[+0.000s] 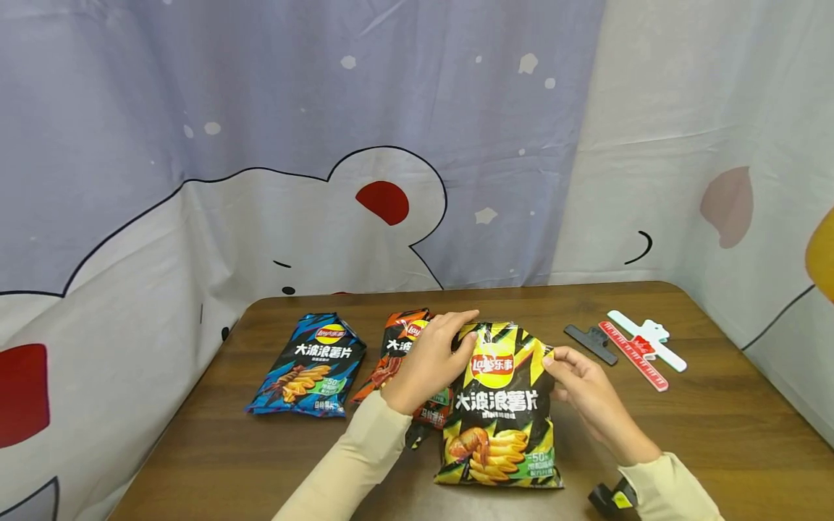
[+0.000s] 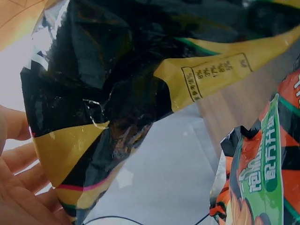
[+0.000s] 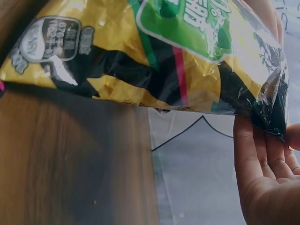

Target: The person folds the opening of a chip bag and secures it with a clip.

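Note:
A yellow-and-black bag of chips (image 1: 498,405) is held upright at the front middle of the table. My left hand (image 1: 433,358) grips its upper left corner, thumb in front and fingers at the top edge. At the upper right corner, my right hand (image 1: 589,394) pinches the bag between thumb and fingers. The left wrist view shows the bag's shiny back (image 2: 89,89) beside the left fingers (image 2: 28,173). In the right wrist view, the right fingers (image 3: 262,159) sit under the corner of the bag (image 3: 201,79).
A blue bag of chips (image 1: 316,369) lies at the left. Behind my left arm lies a red-orange bag of chips (image 1: 394,354), partly covered. To the right are a black clip (image 1: 591,343), a red clip (image 1: 633,356) and a white clip (image 1: 664,351). A printed curtain (image 1: 508,145) hangs behind the table.

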